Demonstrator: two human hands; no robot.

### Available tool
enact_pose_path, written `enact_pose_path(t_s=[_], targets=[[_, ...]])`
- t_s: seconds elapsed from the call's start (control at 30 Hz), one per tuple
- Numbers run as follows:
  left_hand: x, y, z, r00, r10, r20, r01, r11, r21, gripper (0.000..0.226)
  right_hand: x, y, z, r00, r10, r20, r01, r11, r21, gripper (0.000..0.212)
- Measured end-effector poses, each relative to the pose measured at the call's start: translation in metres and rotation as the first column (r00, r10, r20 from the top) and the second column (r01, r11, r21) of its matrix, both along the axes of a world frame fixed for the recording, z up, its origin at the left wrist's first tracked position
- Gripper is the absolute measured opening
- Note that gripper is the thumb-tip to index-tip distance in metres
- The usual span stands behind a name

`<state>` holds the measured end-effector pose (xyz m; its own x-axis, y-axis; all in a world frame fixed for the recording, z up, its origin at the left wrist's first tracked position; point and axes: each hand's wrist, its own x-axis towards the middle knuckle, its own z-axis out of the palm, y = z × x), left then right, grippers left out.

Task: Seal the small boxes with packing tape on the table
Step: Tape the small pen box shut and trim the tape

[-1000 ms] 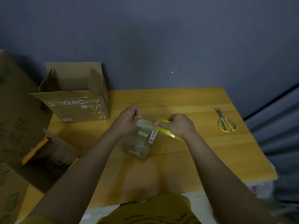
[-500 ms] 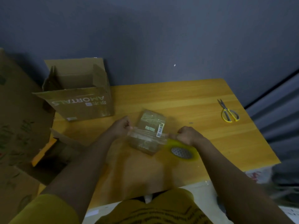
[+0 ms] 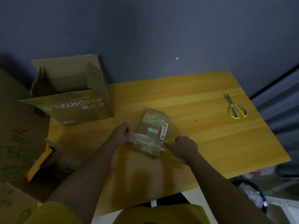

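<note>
A small box [image 3: 152, 133] wrapped in clear tape lies near the middle of the wooden table [image 3: 202, 101], with the left hand [image 3: 120, 135] pinching a tape end at its left side and the right hand [image 3: 185, 146] gripping a yellow tape roll [image 3: 177, 156] at its right side. A large open carton [image 3: 71, 92] stands at the table's far left corner. Yellow-handled scissors [image 3: 235, 106] lie well apart at the far right.

Small box [image 3: 152, 135] lies mid-counter [image 3: 202, 139] between left hand [image 3: 120, 135] and right hand [image 3: 184, 147]; open carton [image 3: 76, 101] behind-left at wall, scissors [image 3: 235, 107] well apart far right.
</note>
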<state>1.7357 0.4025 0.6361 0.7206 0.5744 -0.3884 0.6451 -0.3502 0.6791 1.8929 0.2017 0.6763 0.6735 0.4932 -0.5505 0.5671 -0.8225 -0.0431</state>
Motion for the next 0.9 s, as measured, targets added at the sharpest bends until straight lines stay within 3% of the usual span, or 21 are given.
enact_pose_path(t_s=[0.2,0.4,0.5,0.63,0.8,0.9], targets=[[-0.005,0.006,-0.01,1.0,-0.004,0.029,0.005,0.999,-0.038,0.027,-0.005,0.001,-0.007,0.999,-0.023,-0.034,0.022,0.999,-0.03,0.071],[0.002,0.01,-0.012,1.0,-0.016,0.01,0.016,0.999,-0.044,0.019,-0.002,0.004,-0.007,0.998,-0.034,-0.049,0.031,0.999,-0.044,0.074],[0.001,0.014,-0.02,1.0,0.02,0.009,-0.019,0.995,-0.095,0.013,-0.004,0.01,-0.008,0.997,-0.054,-0.056,0.05,0.997,-0.056,0.076],[0.004,0.013,-0.032,0.994,0.105,-0.012,-0.105,0.969,-0.222,0.024,-0.003,0.02,-0.01,0.997,-0.064,-0.047,0.06,0.996,-0.071,0.073],[0.008,0.015,-0.045,0.979,0.179,-0.097,-0.201,0.922,-0.33,0.023,-0.003,0.03,-0.009,0.996,-0.056,-0.067,0.048,0.992,-0.118,0.078],[0.006,0.006,-0.058,0.97,0.144,-0.194,-0.195,0.941,-0.277,0.026,-0.004,0.029,-0.01,0.995,-0.065,-0.072,0.058,0.993,-0.107,0.076]])
